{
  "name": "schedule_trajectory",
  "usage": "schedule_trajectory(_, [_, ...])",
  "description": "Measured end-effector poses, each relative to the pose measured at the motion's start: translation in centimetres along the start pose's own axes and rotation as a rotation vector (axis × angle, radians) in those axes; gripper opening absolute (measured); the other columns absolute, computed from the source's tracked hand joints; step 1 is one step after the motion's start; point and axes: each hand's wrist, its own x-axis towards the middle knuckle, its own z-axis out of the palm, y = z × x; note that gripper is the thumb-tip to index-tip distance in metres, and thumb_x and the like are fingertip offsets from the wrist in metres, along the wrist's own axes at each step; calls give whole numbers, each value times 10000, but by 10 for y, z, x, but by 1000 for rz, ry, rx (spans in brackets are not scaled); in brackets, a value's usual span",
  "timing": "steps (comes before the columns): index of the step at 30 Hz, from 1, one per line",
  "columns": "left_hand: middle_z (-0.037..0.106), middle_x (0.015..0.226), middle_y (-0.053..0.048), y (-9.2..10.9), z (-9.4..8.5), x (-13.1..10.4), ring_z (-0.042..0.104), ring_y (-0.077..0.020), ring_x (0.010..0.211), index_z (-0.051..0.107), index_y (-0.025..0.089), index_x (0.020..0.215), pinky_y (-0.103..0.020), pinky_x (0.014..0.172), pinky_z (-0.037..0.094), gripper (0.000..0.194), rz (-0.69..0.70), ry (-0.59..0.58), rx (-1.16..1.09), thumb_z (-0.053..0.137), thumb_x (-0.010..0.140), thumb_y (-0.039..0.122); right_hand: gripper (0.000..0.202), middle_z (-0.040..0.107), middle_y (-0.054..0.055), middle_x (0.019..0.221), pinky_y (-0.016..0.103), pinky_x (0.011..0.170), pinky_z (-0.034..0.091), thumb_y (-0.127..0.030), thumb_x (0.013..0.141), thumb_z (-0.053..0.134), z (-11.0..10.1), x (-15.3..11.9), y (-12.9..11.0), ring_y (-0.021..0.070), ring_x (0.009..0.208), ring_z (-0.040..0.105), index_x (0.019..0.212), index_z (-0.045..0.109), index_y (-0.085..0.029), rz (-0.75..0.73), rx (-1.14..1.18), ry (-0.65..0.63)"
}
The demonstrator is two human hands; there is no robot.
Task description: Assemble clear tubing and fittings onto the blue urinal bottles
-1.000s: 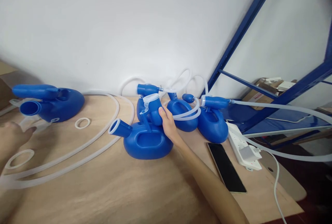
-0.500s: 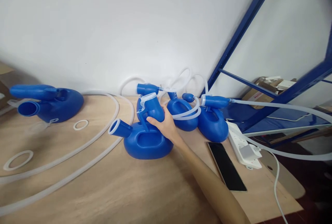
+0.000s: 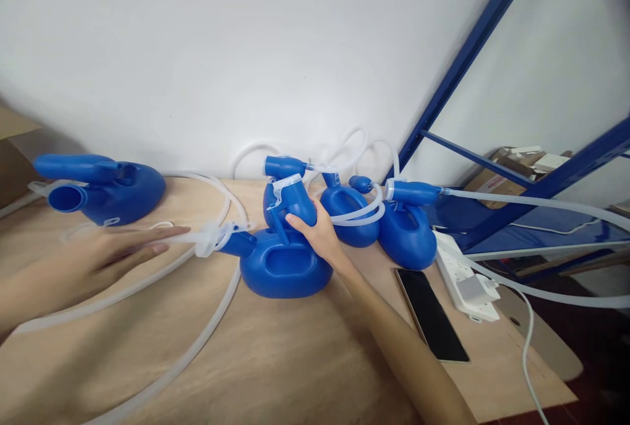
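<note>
Bare wood covers the near part of the table (image 3: 275, 372), where a pale hose (image 3: 197, 347) curves towards the bottles. On the right lie a dark-screened phone (image 3: 433, 313) and, beside it, a white power strip (image 3: 455, 275) with a plug in it. The left hand (image 3: 111, 258), slightly blurred, has its fingers pinched narrowly around the stem of a clear cap (image 3: 204, 241). That cap meets the spout (image 3: 238, 244) of the front blue bottle (image 3: 285, 281), which stands upright on the table; whether it is seated there I cannot tell. The right hand's (image 3: 322, 235) fingers wrap a blue cup (image 3: 299, 203) above the bottle, its white-rimmed mouth tilted up. The bottle's walls hide any contents. Far left, another blue bottle (image 3: 132, 192) shows an open mouth (image 3: 67, 199) with only blue inner wall visible. Behind the right hand stand more blue bottles (image 3: 354, 227), hoses looping among them. Farther back, an open cardboard box (image 3: 492, 187) on the blue shelf (image 3: 480, 215) holds white pieces.
</note>
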Motion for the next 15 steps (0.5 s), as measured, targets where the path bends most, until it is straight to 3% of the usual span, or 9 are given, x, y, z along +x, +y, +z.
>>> schedule_trajectory(2, [756,1328,-1,8,8,13,711,-310,1193,736,310,1326,-443,1019,582,674,57,-189,-114,400,986,785,585,733,70,1192,448,1009,541,-557,772,824,0,-1,-2,282,1101,698,1217,628,-232,14,6,-7])
schedule_trajectory(4, [716,1389,-61,23,17,23,712,-314,1158,665,258,1396,-422,976,586,651,37,-228,-199,428,1010,726,602,730,72,1201,452,1022,540,-562,767,827,0,-1,-3,284,1112,695,1227,625,-231,29,12,-6])
schedule_trajectory(6, [732,1315,-107,37,30,29,738,-300,991,600,222,1425,-398,867,596,687,4,-208,-205,448,997,737,626,728,76,1214,456,1034,541,-564,762,830,-1,-2,-3,288,1125,695,1247,619,-229,51,34,-4])
schedule_trajectory(8, [767,1113,-124,47,46,33,739,-315,855,575,185,1413,-415,794,582,757,-5,-173,-130,445,969,784,631,733,76,1218,459,1034,548,-566,765,828,-3,-1,-2,290,1126,701,1256,621,-229,79,72,-17])
schedule_trajectory(10, [771,1022,-143,51,64,34,752,-376,878,530,150,1458,-450,792,571,879,4,-99,-42,427,930,845,614,741,71,1215,461,1032,556,-566,775,824,-4,-1,-2,290,1127,707,1255,632,-233,103,101,-41])
schedule_trajectory(12, [772,1119,-172,52,79,35,762,-401,927,424,141,1569,-455,802,573,995,5,-8,-16,439,900,878,605,746,70,1217,468,1038,557,-562,783,824,-5,0,-2,292,1136,708,1258,640,-235,113,107,-57])
schedule_trajectory(15, [735,1299,-156,52,94,38,771,-310,802,266,206,1677,-414,808,594,1017,32,55,-90,521,913,828,616,747,74,1235,473,1045,556,-560,790,820,-5,0,-5,293,1147,708,1281,640,-233,110,120,-70])
